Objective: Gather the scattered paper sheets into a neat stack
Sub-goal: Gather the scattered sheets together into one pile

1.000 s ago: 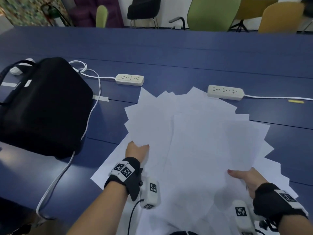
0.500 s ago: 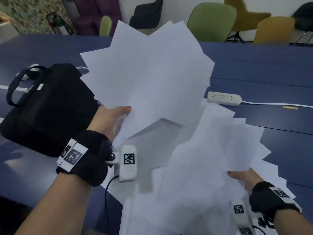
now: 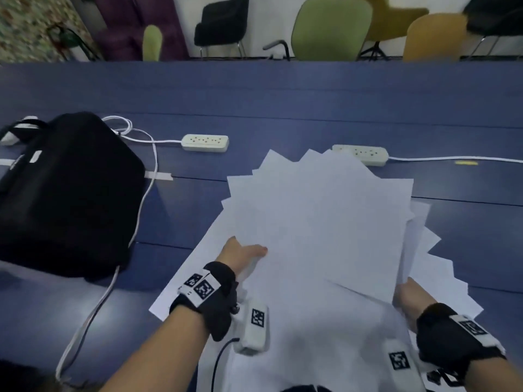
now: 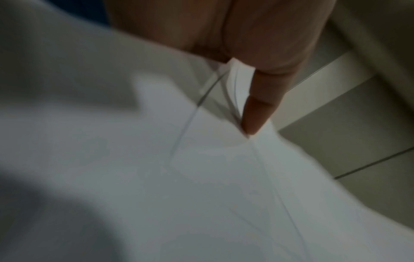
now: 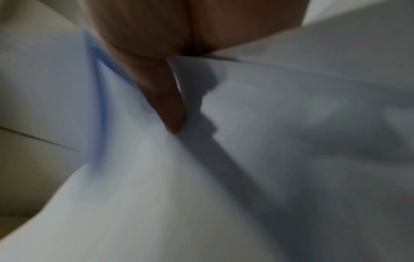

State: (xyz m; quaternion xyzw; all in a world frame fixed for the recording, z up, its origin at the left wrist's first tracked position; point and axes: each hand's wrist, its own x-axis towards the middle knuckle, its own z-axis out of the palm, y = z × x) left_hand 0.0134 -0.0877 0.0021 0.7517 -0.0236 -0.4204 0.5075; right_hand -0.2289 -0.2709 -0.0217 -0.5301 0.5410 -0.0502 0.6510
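White paper sheets (image 3: 319,222) lie in a loose fan on the blue table (image 3: 283,103), right of centre. My left hand (image 3: 246,254) grips the fan's left edge, thumb on top and fingers hidden under the sheets. In the left wrist view the thumb (image 4: 260,99) pinches several sheet edges (image 4: 201,159). At the fan's right side, my right hand (image 3: 409,295) holds sheets with its fingers tucked beneath. In the blurred right wrist view the thumb (image 5: 163,99) presses on the paper (image 5: 246,124). More sheets (image 3: 297,329) lie flat underneath, towards me.
A black bag (image 3: 65,193) sits at the left with a white cable (image 3: 141,205) running past it. Two white power strips (image 3: 205,142) (image 3: 360,154) lie just beyond the paper. A small yellow object (image 3: 466,163) lies far right. Chairs (image 3: 331,26) stand behind the table.
Half a second ago my left hand held a fan of sheets high in the air. It has brought them down onto the pile at the right. My right hand has kept its hold.
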